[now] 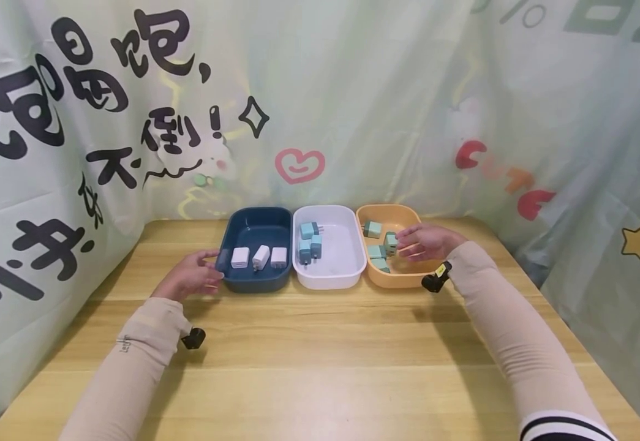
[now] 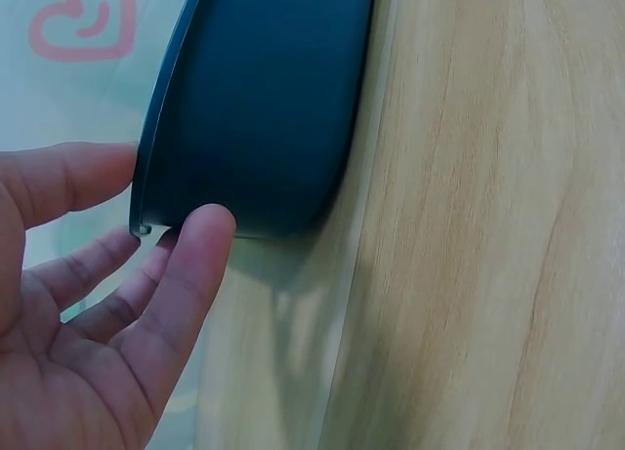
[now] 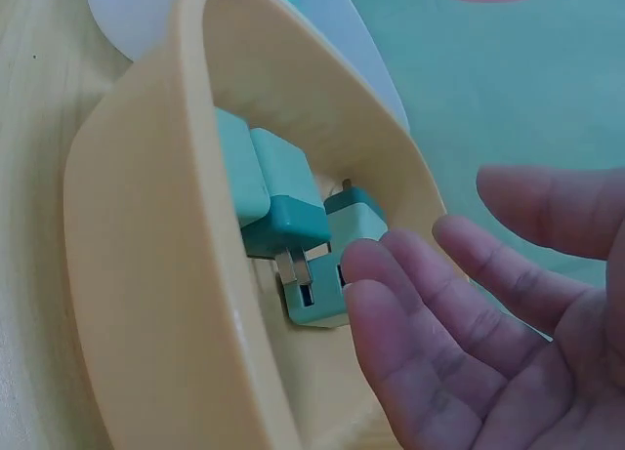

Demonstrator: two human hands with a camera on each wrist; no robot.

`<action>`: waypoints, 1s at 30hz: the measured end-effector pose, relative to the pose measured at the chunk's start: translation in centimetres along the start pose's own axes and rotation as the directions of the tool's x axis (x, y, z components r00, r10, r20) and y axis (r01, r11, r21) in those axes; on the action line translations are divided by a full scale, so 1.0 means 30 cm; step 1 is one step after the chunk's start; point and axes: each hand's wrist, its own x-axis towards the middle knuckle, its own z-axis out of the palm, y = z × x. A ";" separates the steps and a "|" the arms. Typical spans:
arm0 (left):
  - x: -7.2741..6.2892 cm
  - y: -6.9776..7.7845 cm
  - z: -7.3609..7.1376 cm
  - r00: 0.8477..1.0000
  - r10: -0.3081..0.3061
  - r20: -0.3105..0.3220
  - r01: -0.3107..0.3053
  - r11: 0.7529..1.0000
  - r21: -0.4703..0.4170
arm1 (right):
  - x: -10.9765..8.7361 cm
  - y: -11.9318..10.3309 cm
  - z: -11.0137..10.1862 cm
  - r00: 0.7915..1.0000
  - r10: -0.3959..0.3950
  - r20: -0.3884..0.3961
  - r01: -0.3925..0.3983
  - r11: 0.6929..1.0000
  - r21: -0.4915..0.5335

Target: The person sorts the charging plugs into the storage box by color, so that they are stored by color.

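My left hand (image 1: 192, 275) is at the left end of a dark blue tray (image 1: 259, 285), its fingers loosely spread. In the left wrist view the fingertips meet or nearly meet the tray's rim and wall (image 2: 264, 99); nothing is pinched. Three white charger plugs (image 1: 240, 257) lie inside that tray. Over the right part of an orange tray (image 1: 394, 280) hovers my right hand (image 1: 427, 241), slightly bent fingers holding nothing. Several two-tone green charger plugs (image 1: 373, 229) lie in this tray. In the right wrist view, one green plug (image 3: 322, 308) is just beyond the fingertips, partly hidden.
Between the two trays stands a white tray (image 1: 338, 269) with three blue charger plugs (image 1: 308, 230) at its left side. All three trays stand side by side at the back of a wooden table (image 1: 320, 367). A printed curtain (image 1: 375, 122) hangs behind and along the sides.
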 end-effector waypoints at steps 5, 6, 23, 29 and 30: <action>0.001 0.006 -0.004 1.000 0.012 0.007 -0.012 1.000 0.011 | -0.007 -0.009 -0.001 1.000 -0.011 -0.001 0.011 1.000 -0.012; -0.001 0.007 -0.005 1.000 0.014 0.009 -0.014 1.000 0.017 | -0.010 -0.010 0.000 1.000 -0.013 0.001 0.013 1.000 -0.013; -0.045 0.040 -0.027 0.999 0.016 -0.030 -0.011 0.990 0.140 | -0.093 -0.027 0.042 0.994 -0.106 0.007 0.106 0.992 -0.065; -0.081 0.047 -0.040 0.988 0.106 -0.115 -0.080 0.975 0.208 | -0.160 -0.020 0.072 0.977 -0.205 -0.052 0.198 0.972 -0.125; -0.091 0.049 -0.040 0.981 0.141 -0.130 -0.105 0.962 0.251 | -0.173 -0.018 0.082 0.971 -0.228 -0.071 0.217 0.966 -0.140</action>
